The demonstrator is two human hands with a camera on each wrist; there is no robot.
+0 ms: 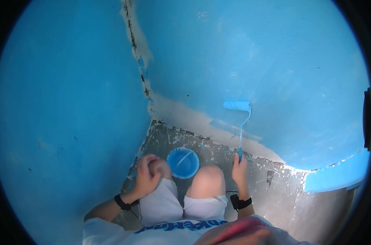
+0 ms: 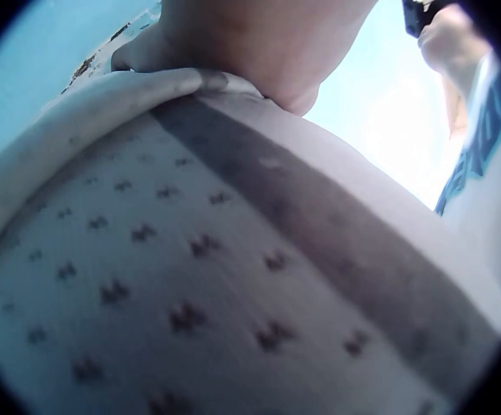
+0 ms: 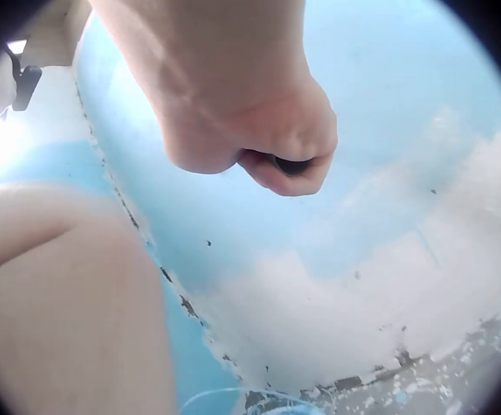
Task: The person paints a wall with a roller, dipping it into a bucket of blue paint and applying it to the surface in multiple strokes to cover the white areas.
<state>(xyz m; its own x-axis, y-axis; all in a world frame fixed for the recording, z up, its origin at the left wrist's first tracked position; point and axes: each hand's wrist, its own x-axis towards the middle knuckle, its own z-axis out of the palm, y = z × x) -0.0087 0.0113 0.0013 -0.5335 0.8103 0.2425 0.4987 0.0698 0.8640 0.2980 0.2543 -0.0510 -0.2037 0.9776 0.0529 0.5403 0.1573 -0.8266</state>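
Observation:
In the head view my right hand (image 1: 239, 165) grips the handle (image 1: 239, 154) of a paint roller, its fingers curled round it. The blue roller sleeve (image 1: 237, 106) lies against the blue wall (image 1: 275, 73), above an unpainted pale strip. The right wrist view shows the same hand (image 3: 276, 138) in a fist, the dark end of the handle showing between the fingers. My left hand (image 1: 146, 177) rests on my left knee, fingers draped over it. Between the knees and the wall stands a blue paint bucket (image 1: 172, 164) with a pale stick-like streak across its inside.
A cracked corner seam (image 1: 132, 38) runs down between the two blue walls. The pale unpainted strip (image 1: 181, 116) borders the paint-spattered grey floor (image 1: 255, 171). A lower blue ledge (image 1: 336, 175) lies at the right. My bent knees (image 1: 208, 181) flank the bucket's near side.

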